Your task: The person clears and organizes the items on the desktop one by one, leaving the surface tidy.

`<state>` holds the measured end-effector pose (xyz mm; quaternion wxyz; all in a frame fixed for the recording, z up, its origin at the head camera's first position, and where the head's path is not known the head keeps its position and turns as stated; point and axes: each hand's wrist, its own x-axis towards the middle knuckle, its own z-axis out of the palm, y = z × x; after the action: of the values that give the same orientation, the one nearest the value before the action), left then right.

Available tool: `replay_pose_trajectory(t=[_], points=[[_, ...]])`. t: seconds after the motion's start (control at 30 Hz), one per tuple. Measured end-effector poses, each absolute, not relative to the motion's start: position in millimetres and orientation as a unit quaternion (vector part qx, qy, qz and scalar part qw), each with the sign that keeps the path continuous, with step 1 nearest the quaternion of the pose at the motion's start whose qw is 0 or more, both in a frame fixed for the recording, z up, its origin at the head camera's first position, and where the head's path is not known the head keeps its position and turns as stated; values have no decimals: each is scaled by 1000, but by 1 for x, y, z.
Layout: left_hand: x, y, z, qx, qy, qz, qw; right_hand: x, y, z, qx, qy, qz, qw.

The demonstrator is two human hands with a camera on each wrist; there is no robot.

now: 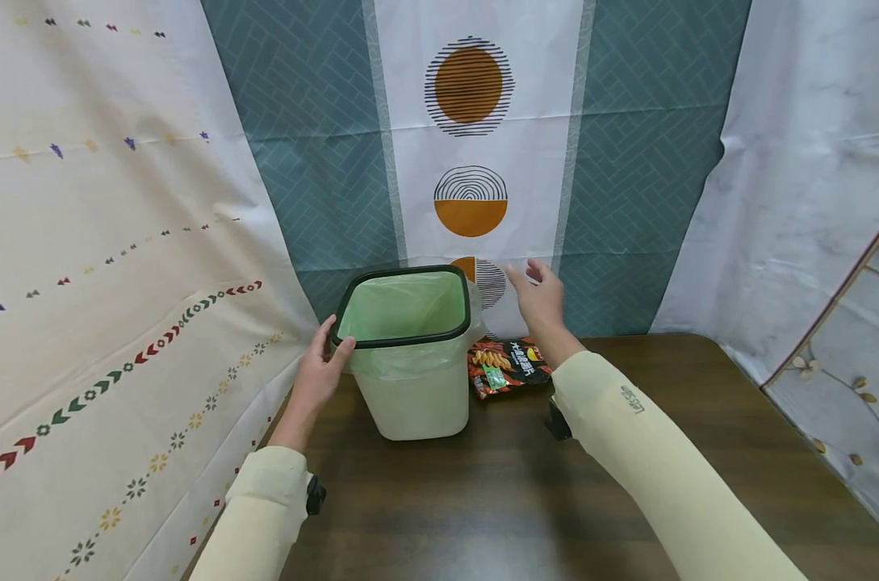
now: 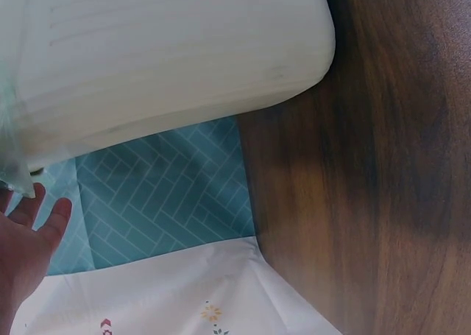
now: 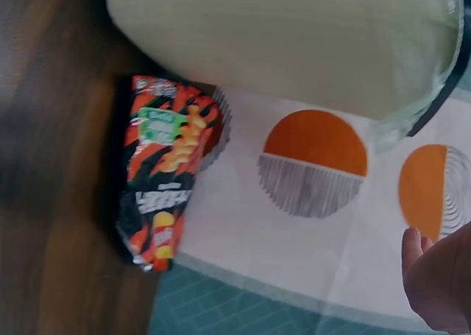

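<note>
A pale trash bin (image 1: 413,399) with a black rim and a thin greenish liner bag (image 1: 410,307) folded over it stands upright on the table. My left hand (image 1: 319,375) is at the bin's left front rim corner, thumb and fingers spread. In the left wrist view its fingertips (image 2: 33,202) meet the liner's edge. My right hand (image 1: 541,303) is raised to the right of the bin, apart from it, with loosely bent fingers and nothing in them. Below and behind it, a red and black snack bag (image 3: 165,173) lies at the back of the table, against the cloth.
The dark wooden table (image 1: 439,508) carries the bin near its back left. A teal and white patterned cloth (image 1: 475,153) hangs behind. An embroidered cream cloth (image 1: 119,242) hangs on the left, and a white marbled cloth (image 1: 795,161) on the right.
</note>
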<state>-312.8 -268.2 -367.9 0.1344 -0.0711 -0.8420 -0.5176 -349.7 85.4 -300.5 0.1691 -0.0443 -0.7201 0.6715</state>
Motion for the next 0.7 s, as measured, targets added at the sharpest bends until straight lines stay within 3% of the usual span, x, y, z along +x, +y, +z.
replay_pose_trajectory(t=[0.7], points=[[-310,-266,-364,-63,-850,-508,129,-349,113,-412,-132,-690,695,154]])
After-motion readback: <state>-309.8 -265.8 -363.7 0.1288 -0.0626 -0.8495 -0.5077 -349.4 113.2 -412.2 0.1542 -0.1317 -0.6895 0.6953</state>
